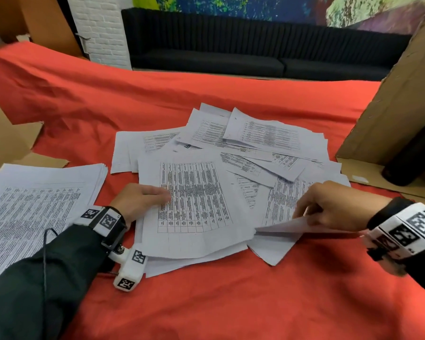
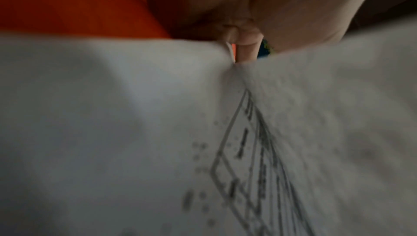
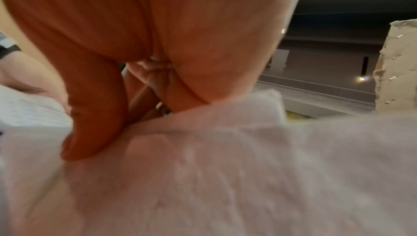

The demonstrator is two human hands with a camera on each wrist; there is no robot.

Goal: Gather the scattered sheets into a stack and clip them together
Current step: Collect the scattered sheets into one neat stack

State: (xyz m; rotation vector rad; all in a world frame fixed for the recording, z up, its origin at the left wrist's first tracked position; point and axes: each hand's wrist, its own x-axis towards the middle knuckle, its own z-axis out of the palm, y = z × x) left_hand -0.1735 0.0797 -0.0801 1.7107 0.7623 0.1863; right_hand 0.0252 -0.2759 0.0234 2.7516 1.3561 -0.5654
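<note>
Scattered sheets [image 1: 231, 168], mid-cloth toward the red cloth's [image 1: 206, 303] near edge: left hand [image 1: 139, 200] flat, pinning the top page; right hand [image 1: 334, 207] pinching a lifted sheet edge, likely for gathering.

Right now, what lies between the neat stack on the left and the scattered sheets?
In the head view, bare red cloth and the left hand, lying on the nearest scattered sheet, separate them from the neat stack.
</note>
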